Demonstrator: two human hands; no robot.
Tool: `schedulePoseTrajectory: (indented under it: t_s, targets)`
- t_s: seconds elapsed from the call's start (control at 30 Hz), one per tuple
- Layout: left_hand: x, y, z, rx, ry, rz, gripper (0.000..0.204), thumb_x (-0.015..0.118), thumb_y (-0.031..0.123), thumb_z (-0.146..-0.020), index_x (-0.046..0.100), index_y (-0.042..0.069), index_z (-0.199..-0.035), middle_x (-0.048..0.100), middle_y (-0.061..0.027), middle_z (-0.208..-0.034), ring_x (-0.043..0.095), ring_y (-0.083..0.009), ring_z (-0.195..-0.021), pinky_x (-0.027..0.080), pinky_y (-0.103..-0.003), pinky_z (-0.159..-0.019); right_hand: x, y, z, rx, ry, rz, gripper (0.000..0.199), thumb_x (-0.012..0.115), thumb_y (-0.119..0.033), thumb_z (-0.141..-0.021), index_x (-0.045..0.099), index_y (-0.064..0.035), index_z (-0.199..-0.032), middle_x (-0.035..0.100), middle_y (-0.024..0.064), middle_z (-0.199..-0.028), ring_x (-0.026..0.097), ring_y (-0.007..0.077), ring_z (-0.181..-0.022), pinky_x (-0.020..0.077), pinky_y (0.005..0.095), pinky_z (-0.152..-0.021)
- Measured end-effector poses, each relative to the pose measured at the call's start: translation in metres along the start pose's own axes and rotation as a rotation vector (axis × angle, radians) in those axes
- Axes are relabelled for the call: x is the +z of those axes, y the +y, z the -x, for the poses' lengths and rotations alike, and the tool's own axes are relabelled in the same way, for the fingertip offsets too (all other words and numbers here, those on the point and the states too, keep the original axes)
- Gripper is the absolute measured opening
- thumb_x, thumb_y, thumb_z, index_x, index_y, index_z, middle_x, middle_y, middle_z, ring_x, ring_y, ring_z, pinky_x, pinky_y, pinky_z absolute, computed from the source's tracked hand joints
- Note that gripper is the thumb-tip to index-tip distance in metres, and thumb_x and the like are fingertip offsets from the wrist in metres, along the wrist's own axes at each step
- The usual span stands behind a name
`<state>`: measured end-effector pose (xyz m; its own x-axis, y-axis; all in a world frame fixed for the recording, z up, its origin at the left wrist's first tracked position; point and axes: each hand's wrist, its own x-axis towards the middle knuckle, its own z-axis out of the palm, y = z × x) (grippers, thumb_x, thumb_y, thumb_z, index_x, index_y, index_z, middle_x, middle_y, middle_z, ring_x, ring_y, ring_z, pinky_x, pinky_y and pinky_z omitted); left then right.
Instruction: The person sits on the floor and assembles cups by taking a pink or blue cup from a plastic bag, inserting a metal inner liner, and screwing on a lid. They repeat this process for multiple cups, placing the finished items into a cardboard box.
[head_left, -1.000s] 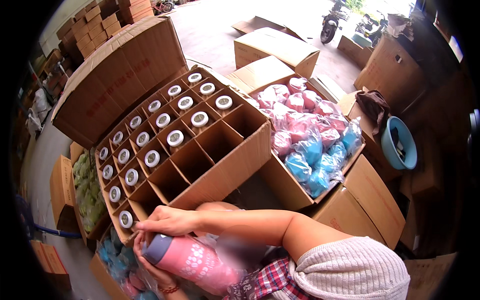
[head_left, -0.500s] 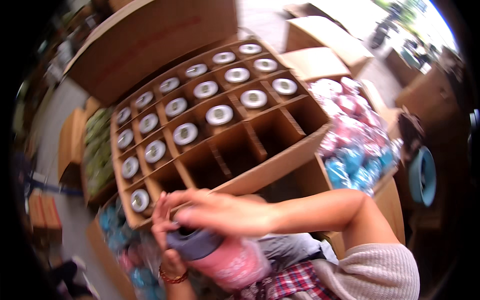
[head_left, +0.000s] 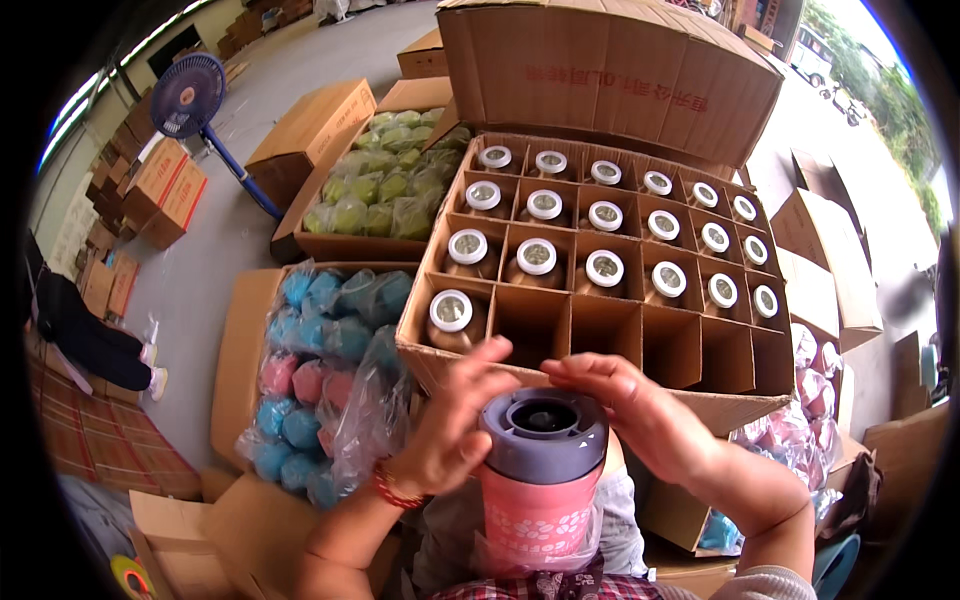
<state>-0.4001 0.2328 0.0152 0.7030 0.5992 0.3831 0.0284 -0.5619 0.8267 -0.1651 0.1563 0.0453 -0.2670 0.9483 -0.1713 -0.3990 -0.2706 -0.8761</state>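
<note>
Grey floor (head_left: 205, 310) is stretching right across the place. Over on the far left, a pale wall (head_left: 140, 75) is rising behind stacked cardboard cartons (head_left: 262, 22), and a long bright strip (head_left: 68, 122) is glowing up high (windows or lamps, can't tell). A blue pedestal fan (head_left: 190, 97) is standing left. Far right, daylight's flooding through a big opening (head_left: 850, 75), green trees (head_left: 890, 140) showing outside.

Pink bottle (head_left: 540, 510) now upright, right grip (head_left: 650, 415) off its top, fan head (head_left: 188, 95) newly visible
</note>
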Motion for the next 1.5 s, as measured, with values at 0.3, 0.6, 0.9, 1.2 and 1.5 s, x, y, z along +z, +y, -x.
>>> schedulePoseTrajectory:
  t_s: [0.3, 0.6, 0.9, 1.2, 1.5]
  targets:
    - [0.069, 0.081, -0.049, 0.462, -0.239, -0.681, 0.046, 0.058, 0.032, -0.086, 0.055, 0.004, -0.122, 0.048, -0.0153, -0.139, 0.046, -0.0327, -0.128, 0.033, -0.053, -0.107, -0.008, 0.079, -0.125, 0.330, -0.529, -0.605, 0.062, 0.032, -0.053, -0.099, 0.057, -0.0028, -0.125, 0.057, 0.0223, -0.131, 0.056, 0.0399, -0.117, 0.0413, 0.0485, -0.103]
    - [0.026, -0.014, 0.007, 0.166, 0.131, 0.157, 0.067, 0.044, 0.051, -0.097, 0.040, -0.005, -0.135, 0.028, -0.0230, -0.150, 0.025, -0.0364, -0.142, 0.019, -0.049, -0.114, 0.016, 0.002, -0.006, -0.158, 0.085, 0.089, 0.053, 0.034, -0.050, -0.098, 0.054, -0.0089, -0.126, 0.050, 0.0183, -0.138, 0.047, 0.0334, -0.128, 0.0337, 0.0474, -0.109]
    - [0.046, 0.060, -0.031, 0.590, -0.073, 0.120, 0.057, 0.056, 0.041, -0.093, 0.045, 0.002, -0.133, 0.030, -0.0224, -0.149, 0.026, -0.0386, -0.140, 0.018, -0.053, -0.115, 0.000, 0.051, -0.111, 0.200, 0.015, -0.258, 0.050, 0.041, -0.045, -0.099, 0.060, -0.0024, -0.116, 0.062, 0.0202, -0.122, 0.059, 0.0333, -0.112, 0.0445, 0.0472, -0.099]
    - [0.022, -0.020, 0.003, 0.239, 0.106, 0.124, 0.069, 0.047, 0.046, -0.098, 0.027, 0.005, -0.148, 0.014, -0.0214, -0.157, 0.013, -0.0390, -0.145, 0.014, -0.053, -0.114, 0.005, 0.034, -0.044, -0.074, 0.187, -0.317, 0.060, 0.036, -0.053, -0.097, 0.053, -0.0024, -0.124, 0.061, 0.0166, -0.120, 0.058, 0.0303, -0.112, 0.0433, 0.0438, -0.099]
    - [0.023, 0.062, -0.046, 0.207, -0.003, -0.506, 0.079, 0.052, 0.061, -0.087, 0.047, -0.002, -0.133, 0.041, -0.0231, -0.141, 0.034, -0.0404, -0.134, 0.026, -0.058, -0.107, 0.032, 0.071, -0.152, 0.341, -0.202, -0.336, 0.051, 0.039, -0.051, -0.098, 0.062, -0.0057, -0.104, 0.066, 0.0089, -0.082, 0.064, 0.0203, -0.067, 0.0488, 0.0296, -0.052]
